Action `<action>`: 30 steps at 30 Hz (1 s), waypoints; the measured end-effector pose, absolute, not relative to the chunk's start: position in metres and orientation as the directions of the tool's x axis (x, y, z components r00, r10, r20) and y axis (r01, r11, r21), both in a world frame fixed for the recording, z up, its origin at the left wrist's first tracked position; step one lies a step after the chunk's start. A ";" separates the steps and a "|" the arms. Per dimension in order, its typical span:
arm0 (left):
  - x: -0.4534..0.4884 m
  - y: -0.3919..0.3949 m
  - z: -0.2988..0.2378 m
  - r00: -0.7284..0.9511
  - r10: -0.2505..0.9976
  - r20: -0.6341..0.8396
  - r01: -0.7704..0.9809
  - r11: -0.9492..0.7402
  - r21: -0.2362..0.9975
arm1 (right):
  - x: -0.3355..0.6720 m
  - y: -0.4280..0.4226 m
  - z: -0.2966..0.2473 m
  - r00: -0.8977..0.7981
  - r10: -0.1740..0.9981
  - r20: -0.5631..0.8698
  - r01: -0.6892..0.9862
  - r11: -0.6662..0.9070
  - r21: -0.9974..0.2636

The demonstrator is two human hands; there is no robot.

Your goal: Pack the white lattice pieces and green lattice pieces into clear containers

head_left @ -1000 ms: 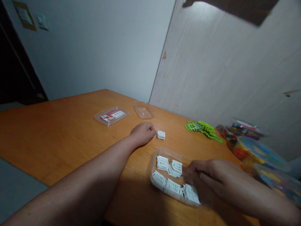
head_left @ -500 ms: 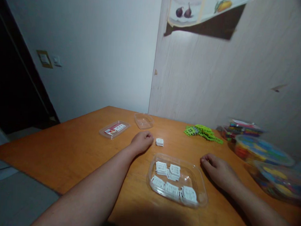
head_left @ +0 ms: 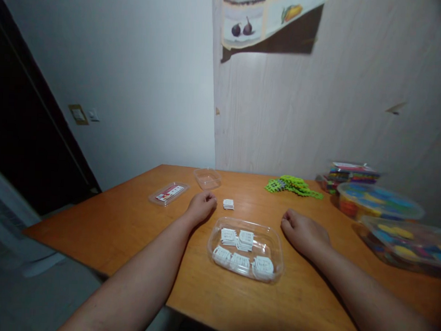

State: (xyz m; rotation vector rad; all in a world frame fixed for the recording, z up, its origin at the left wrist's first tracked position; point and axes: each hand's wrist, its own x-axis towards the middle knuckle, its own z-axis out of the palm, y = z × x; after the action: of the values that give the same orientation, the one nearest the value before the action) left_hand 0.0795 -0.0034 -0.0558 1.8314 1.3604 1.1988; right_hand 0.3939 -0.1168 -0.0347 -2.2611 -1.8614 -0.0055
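Note:
My left hand (head_left: pixel 202 207) rests on the table in a loose fist, with nothing showing in its fingers. Just right of it stands a small stack of white printed pieces (head_left: pixel 228 204), apart from the hand. A clear plastic tray (head_left: pixel 272 242) lies between my forearms. Several stacks of similar white pieces (head_left: pixel 246 240) sit inside, two at the back and three along the front. My right hand (head_left: pixel 305 231) lies to the right of the tray, fingers curled in and no object visible in them. Neither hand appears to touch the tray.
Behind my left hand are a clear lid with a label (head_left: pixel 169 193) and a clear container (head_left: pixel 207 179). Green interlocking plastic pieces (head_left: pixel 292 186) lie at the back. Tubs of colourful pieces (head_left: pixel 380 201) and a stacked box (head_left: pixel 354 174) stand at the right.
The camera view has tilted and shifted, so the whole scene sits differently in the picture. Both hands stay resting in about the same places, and the white stacks look unmoved.

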 end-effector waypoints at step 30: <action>0.081 -0.011 -0.048 0.122 0.949 0.292 0.442 -0.315 0.840 | 0.396 -0.112 -0.036 0.152 0.978 0.141 0.947 -0.104 -0.303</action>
State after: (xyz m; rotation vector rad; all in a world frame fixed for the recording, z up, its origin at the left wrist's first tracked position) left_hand 0.0805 -0.0110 -0.0475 1.8310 1.3434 1.1410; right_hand 0.3956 -0.1115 -0.0363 -2.1148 -1.8524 0.1356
